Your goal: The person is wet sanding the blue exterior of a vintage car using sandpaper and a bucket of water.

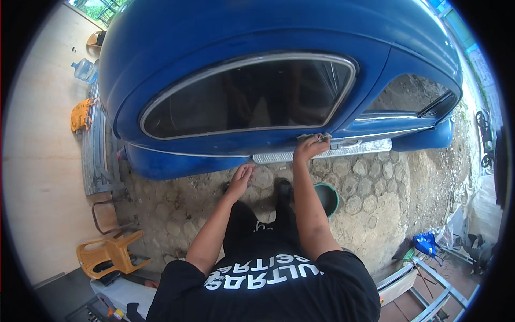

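Observation:
A blue rounded car (230, 40) fills the far side, its dark side window (247, 99) framed by a pale trim strip. My right hand (311, 148) is closed on a crumpled greyish cloth (316, 137), pressed against the blue body just below the window's rear-right corner. Close to its right is the door handle (347, 144). My left hand (242, 178) hangs in the air near the blue fender (182, 161) and the left end of the pale running board (268, 158). Its fingers are loosely curled and a little apart, with nothing visible in them.
A green-rimmed bucket (326, 199) stands on the hexagonal paving (357, 188), right of my legs and partly behind my right forearm. A yellow plastic chair (115, 255) is at lower left. A metal ladder-like frame (445, 292) and a blue bag (426, 244) lie at lower right.

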{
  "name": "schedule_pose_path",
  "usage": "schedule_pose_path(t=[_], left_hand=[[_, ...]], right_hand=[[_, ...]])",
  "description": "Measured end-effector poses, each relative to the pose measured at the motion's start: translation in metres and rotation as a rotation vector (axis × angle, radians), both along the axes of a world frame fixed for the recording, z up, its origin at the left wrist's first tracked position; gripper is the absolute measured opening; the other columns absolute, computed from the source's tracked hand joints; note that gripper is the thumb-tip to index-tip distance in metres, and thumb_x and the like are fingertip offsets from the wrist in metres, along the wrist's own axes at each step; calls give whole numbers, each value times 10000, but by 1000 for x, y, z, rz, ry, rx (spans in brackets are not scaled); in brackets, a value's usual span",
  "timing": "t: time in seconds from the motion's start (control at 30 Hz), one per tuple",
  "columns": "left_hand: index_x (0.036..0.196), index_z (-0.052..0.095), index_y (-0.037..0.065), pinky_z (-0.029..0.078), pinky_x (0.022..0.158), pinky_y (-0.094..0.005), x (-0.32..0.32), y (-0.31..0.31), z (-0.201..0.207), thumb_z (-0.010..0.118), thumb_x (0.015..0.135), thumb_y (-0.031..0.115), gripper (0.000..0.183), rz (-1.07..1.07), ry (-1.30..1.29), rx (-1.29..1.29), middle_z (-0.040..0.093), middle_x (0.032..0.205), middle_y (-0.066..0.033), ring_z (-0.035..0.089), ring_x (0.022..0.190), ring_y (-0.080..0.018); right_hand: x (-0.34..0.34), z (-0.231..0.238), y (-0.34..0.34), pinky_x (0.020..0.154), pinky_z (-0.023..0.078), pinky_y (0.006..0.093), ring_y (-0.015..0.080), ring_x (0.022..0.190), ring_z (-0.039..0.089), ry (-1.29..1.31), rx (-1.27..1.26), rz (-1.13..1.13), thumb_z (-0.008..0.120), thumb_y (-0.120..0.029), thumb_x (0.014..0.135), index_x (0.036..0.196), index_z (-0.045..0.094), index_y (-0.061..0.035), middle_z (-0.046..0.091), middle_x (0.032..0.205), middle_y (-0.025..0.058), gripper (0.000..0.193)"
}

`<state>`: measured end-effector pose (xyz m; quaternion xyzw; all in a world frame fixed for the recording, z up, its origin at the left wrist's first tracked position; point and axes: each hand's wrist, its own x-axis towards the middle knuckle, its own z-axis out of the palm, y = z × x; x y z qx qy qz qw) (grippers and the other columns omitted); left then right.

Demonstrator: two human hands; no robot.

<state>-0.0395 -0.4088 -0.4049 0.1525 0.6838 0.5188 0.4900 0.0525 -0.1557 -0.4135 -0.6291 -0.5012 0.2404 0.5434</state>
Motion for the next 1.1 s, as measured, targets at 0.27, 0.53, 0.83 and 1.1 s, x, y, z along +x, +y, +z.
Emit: schedule_pose_path(t=[0.27,0.53,0.83,1.1], left_hand=[[1313,592,98,485,811,-270,-53,-43,-2,466,1134,332,321,48,-35,34,672,1178,-12,630,973,-103],[1314,594,95,487,796,-280,-121,-98,-22,511,1115,302,298,48,91,128,675,1177,-17,627,946,-109],[1309,610,114,497,777,-268,-168,-154,-8,522,1112,292,280,183,-16,19,685,1205,-7,631,950,-96],[1303,606,106,497,784,-275,-175,-123,-10,529,1109,297,283,194,-55,25,689,1195,-6,639,969,-102]], right_hand=[[-102,3,-110,1028,358,541,475,1167,464,-87,3,158,557,-44,949,1324,423,125,485,1227,308,433],[-151,1,-207,1019,381,540,458,1122,501,-331,198,856,573,-12,941,1287,456,101,487,1277,289,382],[-139,10,-134,1066,330,506,416,1236,410,-146,161,114,522,-32,983,1315,414,103,435,1283,267,375],[-151,-6,-221,1065,342,561,470,1175,471,-518,86,781,579,-26,937,1266,488,40,519,1261,285,347]])
